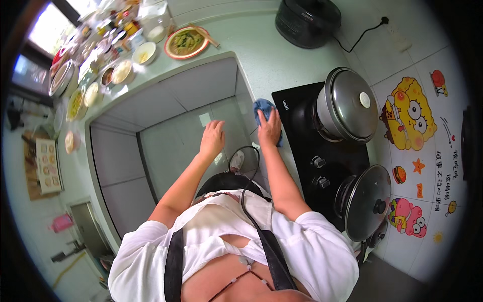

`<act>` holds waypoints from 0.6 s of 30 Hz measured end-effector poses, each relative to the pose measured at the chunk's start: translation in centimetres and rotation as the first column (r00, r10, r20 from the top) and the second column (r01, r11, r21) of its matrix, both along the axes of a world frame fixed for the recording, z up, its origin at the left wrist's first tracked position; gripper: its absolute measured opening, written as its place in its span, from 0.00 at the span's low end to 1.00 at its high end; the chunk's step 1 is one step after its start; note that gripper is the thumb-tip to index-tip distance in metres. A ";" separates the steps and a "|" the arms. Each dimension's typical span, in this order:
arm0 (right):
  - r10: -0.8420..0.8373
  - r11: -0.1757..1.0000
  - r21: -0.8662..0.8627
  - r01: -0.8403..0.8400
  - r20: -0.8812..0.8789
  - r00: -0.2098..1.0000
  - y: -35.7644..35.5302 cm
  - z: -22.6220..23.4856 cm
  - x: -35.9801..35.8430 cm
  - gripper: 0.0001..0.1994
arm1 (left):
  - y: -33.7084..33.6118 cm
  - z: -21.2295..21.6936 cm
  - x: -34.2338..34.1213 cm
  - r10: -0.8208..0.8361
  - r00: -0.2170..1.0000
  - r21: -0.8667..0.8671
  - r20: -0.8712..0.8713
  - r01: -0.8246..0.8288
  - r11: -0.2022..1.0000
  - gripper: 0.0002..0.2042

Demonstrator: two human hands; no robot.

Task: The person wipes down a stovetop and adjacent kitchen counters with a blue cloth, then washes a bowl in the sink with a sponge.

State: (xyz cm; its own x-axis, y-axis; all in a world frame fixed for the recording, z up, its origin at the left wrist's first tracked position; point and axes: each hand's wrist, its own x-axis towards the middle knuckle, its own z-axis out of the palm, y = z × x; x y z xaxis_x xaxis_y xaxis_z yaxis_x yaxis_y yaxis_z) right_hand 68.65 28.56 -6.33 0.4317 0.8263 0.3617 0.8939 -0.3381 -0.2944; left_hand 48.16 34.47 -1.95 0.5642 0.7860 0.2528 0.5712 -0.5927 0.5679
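My right hand [269,130] rests on a crumpled blue cloth [262,106] at the counter's inner edge, just left of the black gas stove [302,146]. Its fingers press on the cloth, and part of the cloth shows below the hand. My left hand [213,137] hangs in the air over the floor, fingers loosely bent and nothing in them. On the stove's far burner sits a grey pot [352,103] with a glass lid and a pale knob. A lidded pan [367,204] stands on the near burner.
A black cooker [308,22] with a cord stands at the back. Along the far left counter are a red-rimmed plate of greens [186,43] with chopsticks, a white bowl [145,53] and many jars. A sink [90,226] lies at the left.
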 end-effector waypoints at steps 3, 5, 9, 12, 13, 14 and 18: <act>0.062 0.996 0.071 -0.059 -0.030 0.998 5.3 0.5 0.6 0.18 | 4.7 1.0 2.5 0.000 1.000 -0.015 0.004 0.000 1.000 0.16; 0.115 0.992 0.067 -0.112 -0.055 0.992 8.1 0.9 1.2 0.19 | 7.3 1.5 3.7 0.008 1.000 -0.035 0.012 -0.008 0.999 0.16; 0.200 0.976 0.112 -0.184 -0.154 0.968 11.1 0.9 2.3 0.20 | 11.2 2.4 5.2 0.047 0.999 -0.100 0.012 -0.046 0.994 0.16; 0.225 0.965 0.174 -0.194 -0.183 0.957 12.4 0.7 2.6 0.20 | 13.9 2.8 6.7 0.014 1.000 -0.133 0.014 -0.012 0.991 0.16; 0.232 0.964 0.176 -0.199 -0.190 0.954 12.6 0.7 2.7 0.20 | 14.6 2.8 7.1 -0.012 1.000 -0.153 0.014 0.013 0.988 0.16; 0.235 0.963 0.178 -0.201 -0.196 0.952 12.7 0.8 2.7 0.20 | 15.4 2.7 7.6 -0.039 0.999 -0.173 0.013 0.041 0.984 0.16; 0.255 0.955 0.218 -0.199 -0.270 0.929 13.1 0.8 3.1 0.25 | 19.9 2.5 9.7 -0.183 0.981 -0.153 0.058 0.190 0.970 0.16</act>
State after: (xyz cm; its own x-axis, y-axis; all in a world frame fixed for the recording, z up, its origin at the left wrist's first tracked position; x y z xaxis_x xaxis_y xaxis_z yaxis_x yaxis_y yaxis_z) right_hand 71.74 41.63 -5.53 0.3495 0.8458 0.4030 0.8052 -0.0513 -0.5908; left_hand 57.84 54.33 0.57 0.6962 0.6994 0.1616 0.4318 -0.5878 0.6841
